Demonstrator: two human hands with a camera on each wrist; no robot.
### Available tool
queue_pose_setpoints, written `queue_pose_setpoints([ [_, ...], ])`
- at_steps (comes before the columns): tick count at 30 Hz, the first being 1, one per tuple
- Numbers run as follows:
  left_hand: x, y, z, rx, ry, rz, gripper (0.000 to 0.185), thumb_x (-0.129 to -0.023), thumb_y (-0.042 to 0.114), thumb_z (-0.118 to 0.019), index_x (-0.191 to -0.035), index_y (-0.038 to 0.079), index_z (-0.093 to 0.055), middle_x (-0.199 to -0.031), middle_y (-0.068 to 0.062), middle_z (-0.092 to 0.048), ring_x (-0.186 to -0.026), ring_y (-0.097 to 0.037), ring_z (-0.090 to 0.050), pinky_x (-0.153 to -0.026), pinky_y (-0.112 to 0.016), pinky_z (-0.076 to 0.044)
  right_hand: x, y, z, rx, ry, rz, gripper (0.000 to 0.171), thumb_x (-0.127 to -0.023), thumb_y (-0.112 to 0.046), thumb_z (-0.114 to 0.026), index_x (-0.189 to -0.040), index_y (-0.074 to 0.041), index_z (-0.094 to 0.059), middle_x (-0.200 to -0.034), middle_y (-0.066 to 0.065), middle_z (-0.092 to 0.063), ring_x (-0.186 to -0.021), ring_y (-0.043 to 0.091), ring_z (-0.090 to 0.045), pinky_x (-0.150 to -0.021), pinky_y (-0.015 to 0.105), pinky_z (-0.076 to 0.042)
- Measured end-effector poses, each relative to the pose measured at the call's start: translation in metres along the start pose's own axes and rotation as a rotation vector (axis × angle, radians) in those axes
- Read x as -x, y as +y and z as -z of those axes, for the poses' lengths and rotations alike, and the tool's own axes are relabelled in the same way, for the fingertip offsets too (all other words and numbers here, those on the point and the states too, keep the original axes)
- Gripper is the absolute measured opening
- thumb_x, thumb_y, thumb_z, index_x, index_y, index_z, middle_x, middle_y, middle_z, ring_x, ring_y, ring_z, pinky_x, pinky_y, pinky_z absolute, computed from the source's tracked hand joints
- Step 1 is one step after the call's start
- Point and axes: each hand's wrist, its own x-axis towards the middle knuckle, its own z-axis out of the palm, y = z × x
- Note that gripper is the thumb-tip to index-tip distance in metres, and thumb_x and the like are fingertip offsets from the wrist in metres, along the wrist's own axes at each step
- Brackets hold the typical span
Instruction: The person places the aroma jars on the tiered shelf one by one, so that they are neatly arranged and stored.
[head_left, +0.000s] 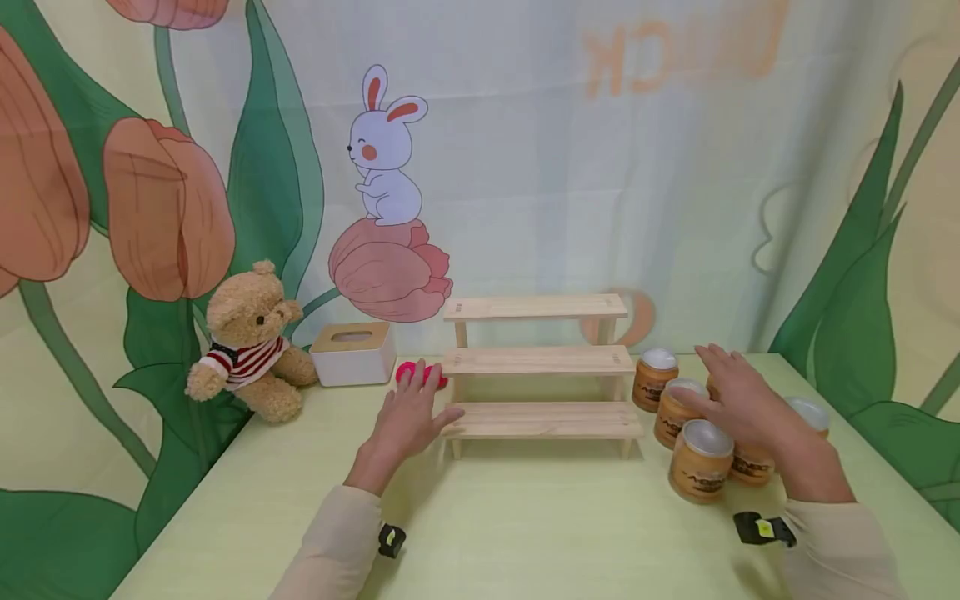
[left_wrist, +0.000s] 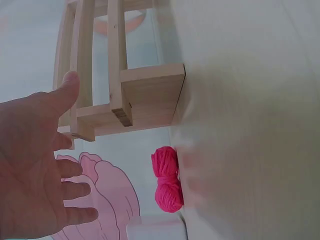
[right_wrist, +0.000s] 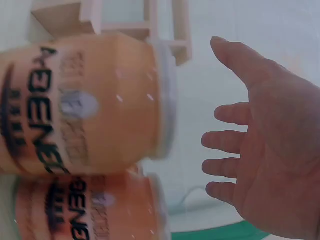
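At the lower right of the head view the right hand (head_left: 750,408) hovers with fingers spread and relaxed over a cluster of orange jars (head_left: 700,461) with pale lids, grasping none of them. Left of centre, the left hand (head_left: 408,417) is likewise released and flat, its fingertips near the bottom step of the three-tier wooden rack (head_left: 542,364). A pink yarn ball (head_left: 420,374) lies on the worktop (head_left: 525,525) just beyond that hand.
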Motion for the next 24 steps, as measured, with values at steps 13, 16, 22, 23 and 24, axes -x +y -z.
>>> queue_pose_setpoints([
  [13,-0.014,0.006,-0.014,0.418,0.094,0.006,0.089,-0.1,0.044,-0.06,-0.161,0.008,-0.006,-0.164,-0.02,-0.015,-0.148,-0.038,-0.02,-0.116,-0.054,-0.024,0.019,0.046,0.027,-0.012,0.003,-0.099,0.098,-0.098,-0.059,-0.053,-0.154,0.01,-0.013,-0.146,0.046,-0.025,-0.128,0.064,-0.029,-0.095,0.075,-0.034],
  [16,-0.019,0.007,-0.018,0.549,0.14,0.011,0.086,-0.1,0.043,-0.059,-0.162,0.012,-0.008,-0.162,-0.018,-0.023,-0.147,-0.037,-0.024,-0.117,-0.054,-0.024,0.023,0.059,0.031,-0.001,0.01,-0.122,0.098,-0.097,-0.058,-0.055,-0.154,0.011,-0.014,-0.142,0.048,-0.028,-0.125,0.065,-0.032,-0.092,0.074,-0.037],
  [22,-0.027,0.007,-0.028,0.665,0.209,0.045,0.082,-0.1,0.044,-0.059,-0.162,0.016,-0.013,-0.157,-0.021,-0.034,-0.143,-0.04,-0.032,-0.114,-0.056,-0.027,0.028,0.08,0.031,0.005,0.009,-0.144,0.097,-0.097,-0.057,-0.055,-0.152,0.013,-0.016,-0.14,0.049,-0.029,-0.123,0.066,-0.033,-0.092,0.073,-0.038],
  [23,-0.027,0.008,-0.029,0.68,0.221,0.045,0.081,-0.1,0.043,-0.059,-0.162,0.015,-0.014,-0.155,-0.022,-0.035,-0.141,-0.041,-0.035,-0.114,-0.056,-0.029,0.029,0.083,0.031,0.002,0.006,-0.143,0.097,-0.097,-0.057,-0.055,-0.152,0.014,-0.017,-0.14,0.05,-0.028,-0.123,0.066,-0.033,-0.091,0.073,-0.038],
  [24,-0.028,0.008,-0.03,0.693,0.232,0.045,0.08,-0.101,0.042,-0.059,-0.162,0.015,-0.015,-0.155,-0.022,-0.037,-0.139,-0.041,-0.037,-0.113,-0.055,-0.03,0.029,0.087,0.03,-0.004,0.003,-0.143,0.096,-0.098,-0.056,-0.055,-0.151,0.015,-0.017,-0.14,0.05,-0.028,-0.123,0.066,-0.032,-0.091,0.073,-0.038],
])
